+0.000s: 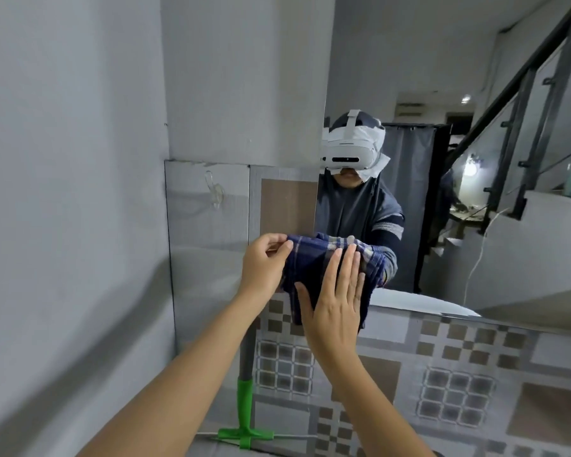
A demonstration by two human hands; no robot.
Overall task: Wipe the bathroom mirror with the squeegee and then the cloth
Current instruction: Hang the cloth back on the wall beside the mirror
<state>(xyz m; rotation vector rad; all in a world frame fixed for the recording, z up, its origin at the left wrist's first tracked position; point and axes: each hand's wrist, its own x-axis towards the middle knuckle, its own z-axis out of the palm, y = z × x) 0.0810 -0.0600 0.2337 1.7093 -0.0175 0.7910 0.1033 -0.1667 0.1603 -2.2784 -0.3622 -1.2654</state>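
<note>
A dark blue checked cloth [310, 268] is bunched in front of the mirror's lower left corner. My left hand [264, 265] pinches its upper left edge between thumb and fingers. My right hand [337, 298] lies flat on the cloth with fingers spread, pressing it toward the mirror [442, 94]. The squeegee [245, 407], with a grey pole and green head, stands upright against the tiled wall below my hands, its blade at the bottom. Neither hand touches it.
The mirror reflects a person wearing a white headset, a staircase railing and a curtain. A clear hook [214, 192] hangs on the tiled wall to the left. Patterned tiles [442, 374] cover the wall below the mirror. A plain grey wall runs along the left.
</note>
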